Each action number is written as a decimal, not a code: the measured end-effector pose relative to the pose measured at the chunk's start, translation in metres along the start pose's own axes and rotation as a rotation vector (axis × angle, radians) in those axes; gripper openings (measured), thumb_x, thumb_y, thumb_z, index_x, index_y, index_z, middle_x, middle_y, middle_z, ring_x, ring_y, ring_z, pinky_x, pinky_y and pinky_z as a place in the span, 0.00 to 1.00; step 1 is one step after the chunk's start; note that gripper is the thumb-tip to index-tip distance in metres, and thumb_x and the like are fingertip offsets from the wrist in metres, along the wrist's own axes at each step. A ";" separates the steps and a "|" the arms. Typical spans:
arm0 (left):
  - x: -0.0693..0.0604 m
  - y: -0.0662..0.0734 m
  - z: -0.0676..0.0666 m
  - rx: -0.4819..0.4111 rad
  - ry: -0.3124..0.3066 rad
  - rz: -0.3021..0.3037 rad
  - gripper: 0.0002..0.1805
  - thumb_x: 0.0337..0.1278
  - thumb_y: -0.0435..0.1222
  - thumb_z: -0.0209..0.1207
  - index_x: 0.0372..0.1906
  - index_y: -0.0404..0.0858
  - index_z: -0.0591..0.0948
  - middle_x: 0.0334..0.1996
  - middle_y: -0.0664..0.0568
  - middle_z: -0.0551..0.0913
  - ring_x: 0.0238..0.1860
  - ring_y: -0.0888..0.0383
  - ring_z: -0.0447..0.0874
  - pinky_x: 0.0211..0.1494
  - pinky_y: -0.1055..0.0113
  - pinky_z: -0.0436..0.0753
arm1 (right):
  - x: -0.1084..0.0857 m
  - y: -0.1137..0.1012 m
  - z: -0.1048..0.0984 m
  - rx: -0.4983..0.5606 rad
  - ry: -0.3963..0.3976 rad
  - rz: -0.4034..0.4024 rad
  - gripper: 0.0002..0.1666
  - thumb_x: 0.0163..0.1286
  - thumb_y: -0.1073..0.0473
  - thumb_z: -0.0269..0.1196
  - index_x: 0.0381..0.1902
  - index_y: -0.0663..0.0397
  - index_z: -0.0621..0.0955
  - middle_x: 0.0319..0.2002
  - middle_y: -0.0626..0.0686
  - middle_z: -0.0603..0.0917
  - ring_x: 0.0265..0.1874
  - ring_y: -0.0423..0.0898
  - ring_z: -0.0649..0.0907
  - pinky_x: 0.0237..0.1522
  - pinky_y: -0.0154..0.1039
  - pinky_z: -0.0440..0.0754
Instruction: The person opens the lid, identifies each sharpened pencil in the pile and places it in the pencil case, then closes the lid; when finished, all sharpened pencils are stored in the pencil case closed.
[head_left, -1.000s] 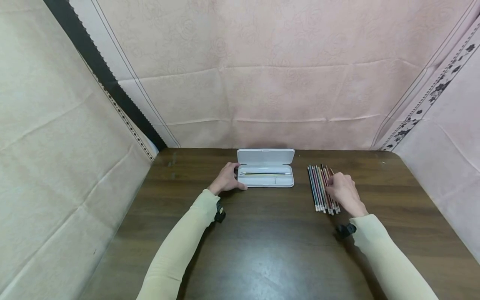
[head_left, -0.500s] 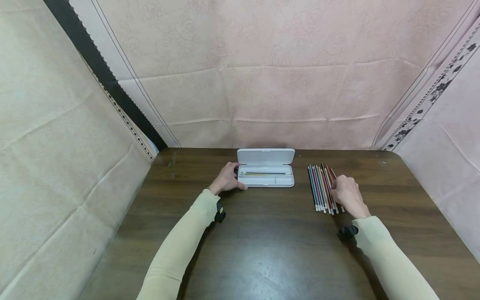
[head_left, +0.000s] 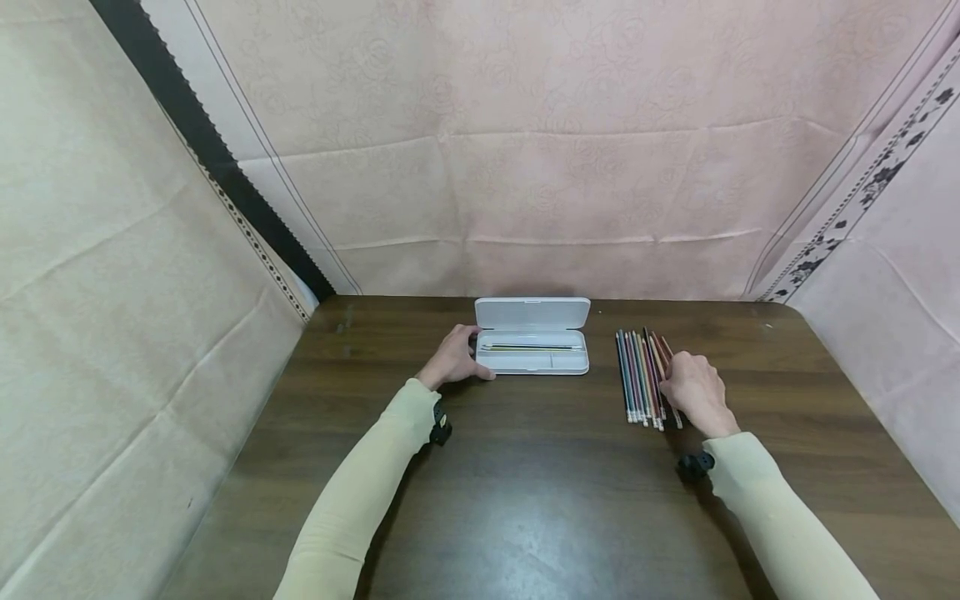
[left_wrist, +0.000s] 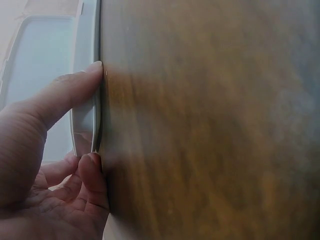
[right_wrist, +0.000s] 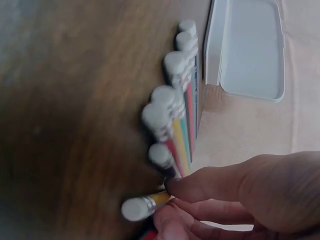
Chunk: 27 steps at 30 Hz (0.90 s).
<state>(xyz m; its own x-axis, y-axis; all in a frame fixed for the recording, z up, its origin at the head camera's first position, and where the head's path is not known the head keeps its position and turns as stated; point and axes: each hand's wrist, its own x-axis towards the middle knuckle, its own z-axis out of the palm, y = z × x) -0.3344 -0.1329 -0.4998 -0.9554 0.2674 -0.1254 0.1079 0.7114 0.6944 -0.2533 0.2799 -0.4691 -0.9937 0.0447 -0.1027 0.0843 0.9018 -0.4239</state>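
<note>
An open white pencil case [head_left: 495, 360] stands at the table's far edge, its lid [head_left: 532, 313] tilted up at the back and a few thin pencils lying inside. My left hand [head_left: 453, 358] grips its left end; in the left wrist view the thumb lies along the front wall and fingertips touch the corner. To the right, a row of several coloured pencils [head_left: 633, 379] lies side by side, white erasers toward me. At the row's right side my right hand [head_left: 693, 387] pinches a yellow pencil [right_wrist: 161, 197] near its eraser end. A red one beneath the fingers is mostly hidden.
The brown wooden table [head_left: 525, 492] spreads in front of both arms. Pale cloth [head_left: 562, 167] hangs behind the far edge and along both sides. A small black device [head_left: 440, 425] is worn on each wrist.
My right hand has shifted slightly right, and the pencils at the row's right side have moved and spread a little. My left hand and the pencil case stay in place.
</note>
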 end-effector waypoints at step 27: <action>0.002 -0.002 0.001 0.014 -0.010 -0.017 0.54 0.52 0.41 0.82 0.82 0.35 0.67 0.75 0.40 0.70 0.65 0.44 0.79 0.71 0.51 0.82 | -0.007 -0.019 -0.010 0.015 0.038 -0.046 0.09 0.69 0.62 0.67 0.28 0.58 0.87 0.27 0.56 0.84 0.27 0.51 0.80 0.27 0.42 0.73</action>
<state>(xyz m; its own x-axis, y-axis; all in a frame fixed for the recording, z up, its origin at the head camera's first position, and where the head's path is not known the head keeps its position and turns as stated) -0.3359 -0.1330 -0.5018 -0.9543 0.2618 -0.1443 0.0957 0.7247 0.6824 -0.2486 0.2667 -0.4510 -0.9986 0.0201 -0.0485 0.0395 0.8968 -0.4406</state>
